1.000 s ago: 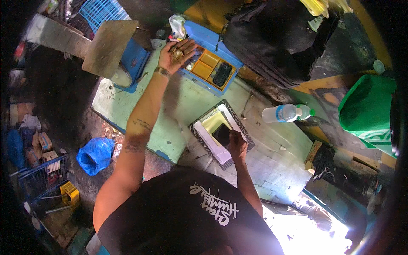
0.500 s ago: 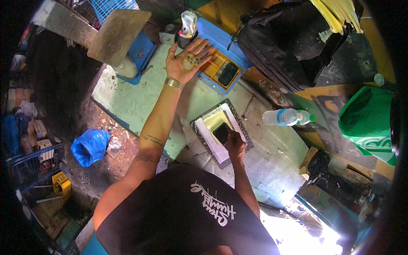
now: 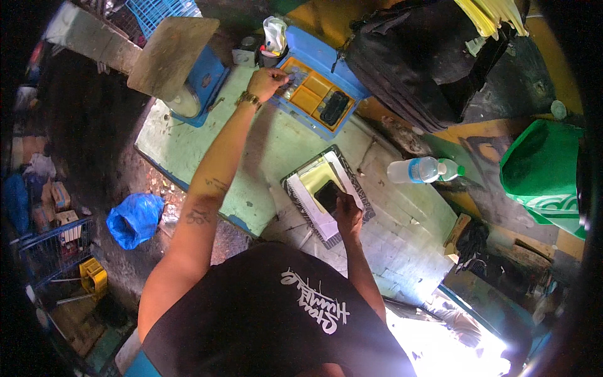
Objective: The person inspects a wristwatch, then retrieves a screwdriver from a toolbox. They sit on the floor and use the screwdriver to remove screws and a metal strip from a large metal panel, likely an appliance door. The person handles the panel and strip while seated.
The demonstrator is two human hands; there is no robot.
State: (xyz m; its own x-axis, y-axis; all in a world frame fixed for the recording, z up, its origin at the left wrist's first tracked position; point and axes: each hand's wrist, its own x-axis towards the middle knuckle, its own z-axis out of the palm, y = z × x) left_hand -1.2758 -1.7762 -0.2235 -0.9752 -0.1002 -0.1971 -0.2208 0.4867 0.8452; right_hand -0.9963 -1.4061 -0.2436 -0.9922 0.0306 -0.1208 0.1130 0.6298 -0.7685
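Observation:
My left hand (image 3: 266, 84), with a metal watch on its wrist, is palm down at the near-left edge of a blue box (image 3: 309, 123). Its fingers are curled together beside coins (image 3: 291, 78) in the left compartment of the box's orange tray (image 3: 305, 99); what they hold is hidden. A dark oval object (image 3: 335, 108) lies in the tray's right compartment. My right hand (image 3: 348, 215) is closed on a dark smartphone (image 3: 326, 196), held over a notebook (image 3: 316, 212) with white and yellowish pages and a black patterned cover.
Left of the box stands a blue weighing scale (image 3: 204, 85) with a worn flat pan. A dark cup (image 3: 271, 59) touches the box's back corner. Behind lies a black bag (image 3: 408, 69). Water bottles (image 3: 414, 170) lie right of the notebook; a green bag (image 3: 543, 169) is beyond.
My left hand was open, palm up, with several coins on it. It has turned over, curled its fingers and moved slightly left and down, uncovering the tray's left compartment. My right hand stays put.

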